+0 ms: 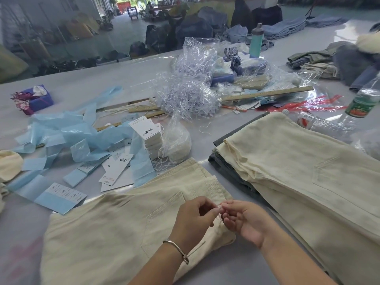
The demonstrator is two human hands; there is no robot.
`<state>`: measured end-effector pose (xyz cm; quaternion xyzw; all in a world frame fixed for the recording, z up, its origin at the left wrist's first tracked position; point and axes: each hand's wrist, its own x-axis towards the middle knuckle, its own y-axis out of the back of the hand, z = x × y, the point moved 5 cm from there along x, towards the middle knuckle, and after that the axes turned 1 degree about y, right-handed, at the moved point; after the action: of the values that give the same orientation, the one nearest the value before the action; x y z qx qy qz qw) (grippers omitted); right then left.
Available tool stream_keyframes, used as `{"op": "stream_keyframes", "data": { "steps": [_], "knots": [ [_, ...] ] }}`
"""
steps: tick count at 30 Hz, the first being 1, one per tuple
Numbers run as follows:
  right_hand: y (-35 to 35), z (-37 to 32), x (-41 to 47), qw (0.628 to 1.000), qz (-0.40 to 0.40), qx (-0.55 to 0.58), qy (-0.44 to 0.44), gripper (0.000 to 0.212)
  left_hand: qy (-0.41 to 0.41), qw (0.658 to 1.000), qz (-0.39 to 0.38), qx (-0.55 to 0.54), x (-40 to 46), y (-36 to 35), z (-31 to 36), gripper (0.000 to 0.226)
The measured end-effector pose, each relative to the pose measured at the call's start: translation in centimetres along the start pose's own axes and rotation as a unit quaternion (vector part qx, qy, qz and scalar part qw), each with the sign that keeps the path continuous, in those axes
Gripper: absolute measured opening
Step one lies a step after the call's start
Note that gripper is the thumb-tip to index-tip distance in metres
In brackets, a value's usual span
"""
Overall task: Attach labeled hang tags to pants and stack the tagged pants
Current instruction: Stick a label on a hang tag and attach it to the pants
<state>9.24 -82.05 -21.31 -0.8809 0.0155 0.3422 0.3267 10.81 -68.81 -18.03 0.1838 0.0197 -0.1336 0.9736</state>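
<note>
While both hands pinch string, cream pants [123,229] lie flat.

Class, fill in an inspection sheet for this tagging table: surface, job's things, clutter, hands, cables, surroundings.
Surface: pale grey table, largely covered.
Job's things: cream pants lie flat in front; stack of pants to the right; pile of white tags behind.
Clutter: blue paper strips, clear plastic scraps, wooden ruler, plastic bottles.
Hands: left hand and right hand pinch a thin white string over the pants.
Cables: nothing seen.
Surroundings: heaps of dark clothes beyond the table.
</note>
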Motion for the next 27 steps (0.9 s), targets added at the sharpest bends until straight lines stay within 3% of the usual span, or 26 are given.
{"op": "stream_keyframes", "data": {
  "steps": [7, 14, 24, 27],
  "knots": [
    [-0.19, -0.07, -0.26, 0.999, 0.010, -0.039, 0.011, 0.012, 0.001, 1.000, -0.003, 0.020, 0.11, 0.36, 0.02, 0.013],
    [-0.16, -0.38, -0.33, 0.994, 0.029, -0.093, 0.045, 0.010, -0.001, 1.000, 0.015, 0.027, -0.12, -0.06, -0.02, 0.024],
    [0.26, 0.12, -0.24, 0.997, 0.035, -0.071, 0.026, 0.008, 0.020, 1.000, -0.002, -0.020, 0.14, -0.20, 0.22, 0.016],
    [0.28, 0.25, -0.32, 0.998, 0.027, -0.061, 0.014, 0.015, 0.020, 1.000, 0.006, -0.021, 0.21, -0.26, 0.33, 0.017]
  ]
}}
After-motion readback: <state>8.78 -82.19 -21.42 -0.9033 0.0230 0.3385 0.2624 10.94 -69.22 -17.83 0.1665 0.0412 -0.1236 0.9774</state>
